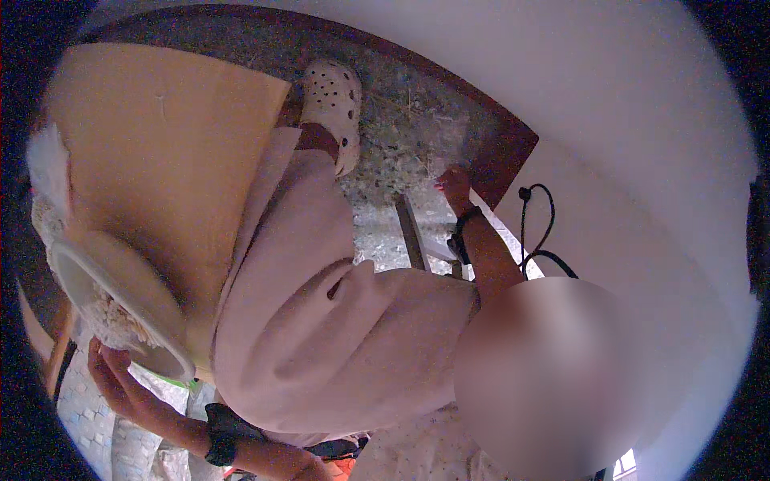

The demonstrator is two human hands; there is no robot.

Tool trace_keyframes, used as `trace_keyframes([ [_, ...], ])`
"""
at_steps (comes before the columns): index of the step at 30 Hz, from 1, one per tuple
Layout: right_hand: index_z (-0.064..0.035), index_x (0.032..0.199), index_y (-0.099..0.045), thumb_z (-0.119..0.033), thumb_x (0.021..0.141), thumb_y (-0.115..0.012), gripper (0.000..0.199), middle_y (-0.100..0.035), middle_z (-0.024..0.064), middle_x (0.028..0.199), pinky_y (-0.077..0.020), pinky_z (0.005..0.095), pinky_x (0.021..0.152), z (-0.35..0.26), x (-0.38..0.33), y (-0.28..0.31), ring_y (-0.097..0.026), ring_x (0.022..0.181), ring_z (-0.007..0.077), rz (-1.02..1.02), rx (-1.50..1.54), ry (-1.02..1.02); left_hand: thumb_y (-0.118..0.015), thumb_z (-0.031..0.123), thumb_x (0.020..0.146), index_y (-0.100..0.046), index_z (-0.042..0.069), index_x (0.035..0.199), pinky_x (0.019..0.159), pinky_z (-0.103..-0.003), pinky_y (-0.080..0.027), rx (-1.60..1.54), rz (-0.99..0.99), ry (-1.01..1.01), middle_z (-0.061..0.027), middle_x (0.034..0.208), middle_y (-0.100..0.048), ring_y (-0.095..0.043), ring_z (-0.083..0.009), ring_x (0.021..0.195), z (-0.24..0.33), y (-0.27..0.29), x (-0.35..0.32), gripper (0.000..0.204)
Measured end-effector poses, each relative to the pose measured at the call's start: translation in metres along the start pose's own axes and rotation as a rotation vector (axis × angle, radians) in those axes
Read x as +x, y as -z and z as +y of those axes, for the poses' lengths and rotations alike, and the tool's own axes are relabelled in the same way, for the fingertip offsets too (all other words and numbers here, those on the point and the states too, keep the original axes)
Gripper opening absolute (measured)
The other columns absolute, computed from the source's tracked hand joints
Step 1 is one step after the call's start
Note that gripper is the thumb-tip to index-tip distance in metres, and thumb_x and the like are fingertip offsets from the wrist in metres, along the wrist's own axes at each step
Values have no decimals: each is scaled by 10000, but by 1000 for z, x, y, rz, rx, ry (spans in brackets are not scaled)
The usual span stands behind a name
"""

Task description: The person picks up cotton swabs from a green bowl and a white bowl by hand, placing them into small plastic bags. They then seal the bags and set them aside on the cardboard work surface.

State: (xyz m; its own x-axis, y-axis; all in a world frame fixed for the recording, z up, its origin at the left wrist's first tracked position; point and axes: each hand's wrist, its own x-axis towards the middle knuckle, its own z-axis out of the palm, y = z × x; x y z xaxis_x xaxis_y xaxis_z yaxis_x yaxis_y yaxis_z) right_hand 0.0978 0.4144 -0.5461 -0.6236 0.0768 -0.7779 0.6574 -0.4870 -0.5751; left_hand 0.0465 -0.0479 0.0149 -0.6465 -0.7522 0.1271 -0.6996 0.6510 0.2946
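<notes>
My left hand [112, 377] comes in at the lower left with a black band on its wrist. It holds the lower rim of a tilted white bowl [96, 280] that has white shredded stuff in it. My right hand [454, 187] reaches out at centre right, also with a black wristband. Its fingers are curled at the corner of a reddish-brown ledge [501, 160], just above a grey metal bar [411, 232]. Whether it grips anything is hidden.
A large tan board [160, 144] leans at the left, beside a leg in pale pink cloth [321, 321] and a white perforated clog [333, 100]. Speckled grey ground [409, 112] lies beyond. A black cord [537, 232] hangs by a white wall [642, 120]. White fluffy material [46, 168] sits far left.
</notes>
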Motion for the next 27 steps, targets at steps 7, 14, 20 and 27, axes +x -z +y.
trace_keyframes([
  [7,-104,1006,-507,-225,852,-586,211,-582,105,891,-494,485,699,-40,0,-5,-606,793,289,210,-919,137,-526,254,933,-580,28,1167,811,-280,-430,-32,-55,-2,-61,1096,-597,-540,-147,916,-12,-16,3,330],
  [14,-89,1139,-491,-307,821,-630,410,-612,185,1087,-493,455,777,-89,-60,-111,-598,976,373,404,-1632,23,-524,238,938,-576,29,1160,733,-262,-431,33,-44,-5,-57,927,-577,-503,-129,796,-17,-3,0,309],
  [20,-101,1113,-539,-384,812,-616,420,-649,136,1007,-501,463,753,-91,-42,-96,-618,943,335,264,-1919,260,-534,233,933,-566,29,1174,718,-262,-425,-34,-43,36,-48,935,-579,-497,-122,789,-12,-10,-2,317],
  [27,-102,994,-606,-385,823,-586,332,-654,137,943,-500,460,743,-87,-40,-98,-627,893,326,205,-1726,143,-544,246,926,-564,33,1178,727,-263,-424,-39,-39,65,-53,974,-585,-513,-121,804,-9,-8,-4,331],
])
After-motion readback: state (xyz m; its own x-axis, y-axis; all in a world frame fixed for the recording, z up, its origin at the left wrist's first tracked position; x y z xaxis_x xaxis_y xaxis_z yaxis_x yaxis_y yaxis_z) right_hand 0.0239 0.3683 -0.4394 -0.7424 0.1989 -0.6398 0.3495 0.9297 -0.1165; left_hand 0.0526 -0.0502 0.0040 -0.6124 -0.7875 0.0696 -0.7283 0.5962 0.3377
